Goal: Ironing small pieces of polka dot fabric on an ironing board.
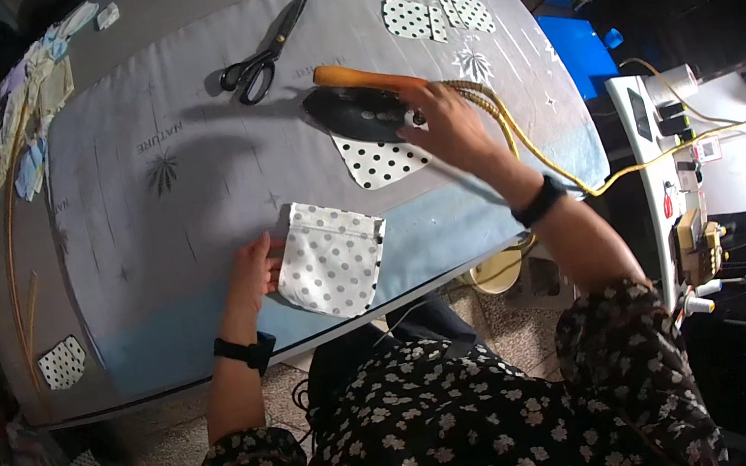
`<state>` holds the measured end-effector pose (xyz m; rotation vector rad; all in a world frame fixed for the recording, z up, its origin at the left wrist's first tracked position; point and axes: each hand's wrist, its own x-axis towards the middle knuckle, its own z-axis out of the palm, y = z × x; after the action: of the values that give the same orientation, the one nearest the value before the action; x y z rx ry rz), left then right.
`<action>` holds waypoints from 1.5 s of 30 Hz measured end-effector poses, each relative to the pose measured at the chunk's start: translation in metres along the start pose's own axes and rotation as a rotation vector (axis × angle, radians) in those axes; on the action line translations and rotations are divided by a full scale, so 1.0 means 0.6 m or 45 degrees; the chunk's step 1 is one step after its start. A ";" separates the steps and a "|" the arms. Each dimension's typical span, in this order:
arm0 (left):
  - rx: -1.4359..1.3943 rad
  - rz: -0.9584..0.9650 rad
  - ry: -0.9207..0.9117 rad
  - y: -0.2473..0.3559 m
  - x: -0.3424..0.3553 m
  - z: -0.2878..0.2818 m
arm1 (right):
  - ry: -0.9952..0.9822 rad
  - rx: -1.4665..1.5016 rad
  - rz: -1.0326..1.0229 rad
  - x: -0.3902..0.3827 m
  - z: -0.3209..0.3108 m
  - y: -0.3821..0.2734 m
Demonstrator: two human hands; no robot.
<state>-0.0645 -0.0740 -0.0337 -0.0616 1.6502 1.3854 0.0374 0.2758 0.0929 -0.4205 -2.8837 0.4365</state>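
Observation:
A white polka-dot pocket piece [334, 258], showing grey dots and a folded upper band, lies near the front edge of the ironing table. At its left edge rests my left hand [252, 272], thumb apart and fingertips touching the cloth. To the right, my right hand [449, 125] is closed around the back end of a black iron [352, 115] with an orange-brown wooden handle; some fingers are hidden. Under the iron's near side shows another dotted cloth piece [384, 163], with black dots on white.
Black scissors [267, 57] lie behind the iron. Small dotted pieces [410, 19] sit at the far right, another [64, 363] at the near left. Fabric scraps [34, 93] line the left edge. A yellow cord [618, 180] runs from the iron toward a white side table [654, 213].

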 end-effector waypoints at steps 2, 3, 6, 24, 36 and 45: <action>-0.018 -0.018 -0.010 0.005 0.003 0.014 | -0.118 -0.254 -0.112 0.065 -0.004 0.018; -0.023 -0.038 0.001 0.007 0.001 0.015 | -0.137 -0.310 -0.198 0.093 0.004 0.025; -0.042 -0.079 0.061 0.011 -0.002 0.011 | -0.684 -0.237 -0.053 0.172 0.021 0.021; 0.001 -0.287 0.346 0.031 0.003 0.029 | -0.922 -0.294 -0.206 0.233 0.080 0.041; -0.026 -0.176 0.319 0.011 0.003 0.021 | -0.802 -0.283 -0.225 0.211 0.085 0.052; 0.054 -0.105 0.402 -0.009 0.009 0.023 | -0.833 -0.251 -0.210 0.209 0.073 0.044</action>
<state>-0.0558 -0.0624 -0.0399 -0.3353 1.9124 1.3275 -0.0839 0.3269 0.0621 -0.0623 -3.5775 0.3024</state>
